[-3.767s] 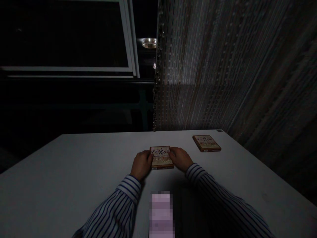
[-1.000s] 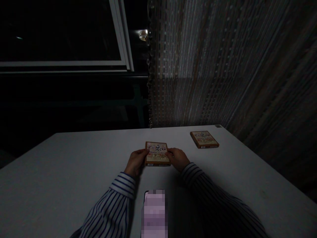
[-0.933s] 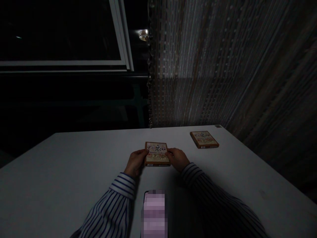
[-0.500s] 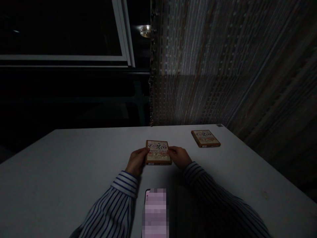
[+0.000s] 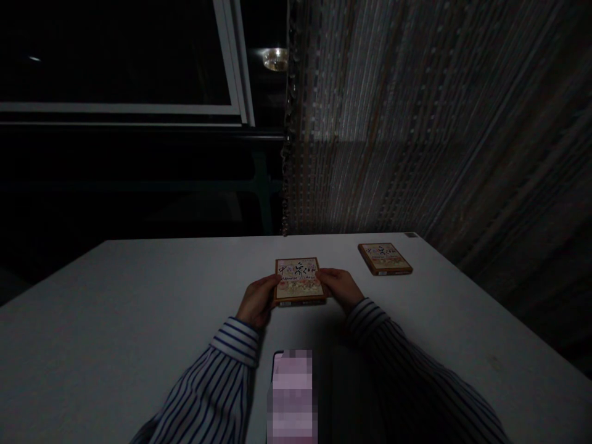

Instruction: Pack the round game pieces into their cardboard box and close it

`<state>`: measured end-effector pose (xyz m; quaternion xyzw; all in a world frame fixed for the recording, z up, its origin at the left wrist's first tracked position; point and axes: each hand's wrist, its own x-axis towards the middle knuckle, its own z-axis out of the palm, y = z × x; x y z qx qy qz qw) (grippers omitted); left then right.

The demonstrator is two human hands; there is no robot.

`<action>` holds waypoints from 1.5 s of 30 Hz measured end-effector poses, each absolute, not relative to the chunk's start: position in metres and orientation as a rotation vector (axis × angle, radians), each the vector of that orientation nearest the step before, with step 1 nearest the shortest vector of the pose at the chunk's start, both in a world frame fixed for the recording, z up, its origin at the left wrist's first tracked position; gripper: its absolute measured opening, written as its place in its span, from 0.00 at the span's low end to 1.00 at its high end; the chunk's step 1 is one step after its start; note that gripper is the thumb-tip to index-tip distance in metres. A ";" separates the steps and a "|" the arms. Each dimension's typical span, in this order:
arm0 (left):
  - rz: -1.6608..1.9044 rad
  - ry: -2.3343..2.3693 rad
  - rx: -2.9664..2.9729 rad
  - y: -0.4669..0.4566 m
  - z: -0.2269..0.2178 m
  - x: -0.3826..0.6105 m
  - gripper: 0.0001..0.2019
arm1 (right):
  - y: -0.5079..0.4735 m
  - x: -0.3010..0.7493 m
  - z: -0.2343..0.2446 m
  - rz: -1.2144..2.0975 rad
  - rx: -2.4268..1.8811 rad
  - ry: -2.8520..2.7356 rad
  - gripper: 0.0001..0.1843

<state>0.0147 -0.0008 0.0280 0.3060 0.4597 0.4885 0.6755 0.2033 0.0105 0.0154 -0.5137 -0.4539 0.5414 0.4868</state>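
A flat Chinese chess box [image 5: 300, 290] with a brown edge and a pale printed cover is held between my two hands, over the middle of the white table. My left hand [image 5: 257, 301] grips its left side, thumb on the cover. On the right side, my right hand [image 5: 341, 287] pinches the edge, thumb also on top. The fingers beneath the box are hidden. A second, matching box [image 5: 385, 258] lies flat on the table to the right, apart from my hands.
A phone [image 5: 291, 394] with a lit, blurred screen is at the near edge between my forearms. The white table [image 5: 161, 296] reaches back to a striped string curtain [image 5: 361, 123]. A dark window [image 5: 115, 55] with a pale frame is at the back left.
The box in my hands has risen slightly and its cover shows a little larger. My right hand has shifted slightly right with it. The second box has stayed put.
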 end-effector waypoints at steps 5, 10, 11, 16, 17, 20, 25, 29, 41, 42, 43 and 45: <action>1.077 1.052 0.684 0.000 0.025 0.014 0.10 | 0.010 0.204 0.014 1.390 -1.200 -0.989 0.12; 1.045 1.040 0.694 -0.002 0.026 0.011 0.10 | 0.009 0.202 0.013 1.426 -1.150 -0.977 0.13; 1.044 1.043 0.696 -0.002 0.026 0.010 0.10 | 0.009 0.201 0.013 1.428 -1.147 -0.976 0.13; 1.051 1.054 0.701 -0.003 0.024 0.007 0.09 | 0.005 0.200 0.016 1.435 -1.142 -0.973 0.13; 1.046 1.053 0.702 -0.003 0.024 0.007 0.09 | 0.005 0.200 0.017 1.441 -1.137 -0.974 0.13; 1.020 1.042 0.705 -0.003 0.024 0.006 0.09 | 0.003 0.201 0.021 1.456 -1.133 -0.971 0.12; 1.003 1.044 0.703 -0.005 0.029 0.004 0.08 | 0.001 0.202 0.025 1.546 -1.085 -0.975 0.11; 0.999 1.011 0.707 -0.006 0.033 0.001 0.09 | 0.000 0.202 0.026 1.548 -1.064 -0.961 0.12; 0.958 0.981 0.697 -0.009 0.040 0.004 0.11 | -0.010 0.210 0.037 1.508 -1.182 -1.031 0.12; 0.954 0.974 0.701 -0.009 0.041 0.004 0.11 | -0.011 0.211 0.038 1.497 -1.195 -1.035 0.11; 0.950 0.965 0.706 -0.010 0.042 0.004 0.11 | -0.013 0.212 0.040 1.488 -1.205 -1.034 0.11; 0.942 0.947 0.719 -0.011 0.044 0.005 0.12 | -0.016 0.214 0.044 1.480 -1.212 -1.024 0.10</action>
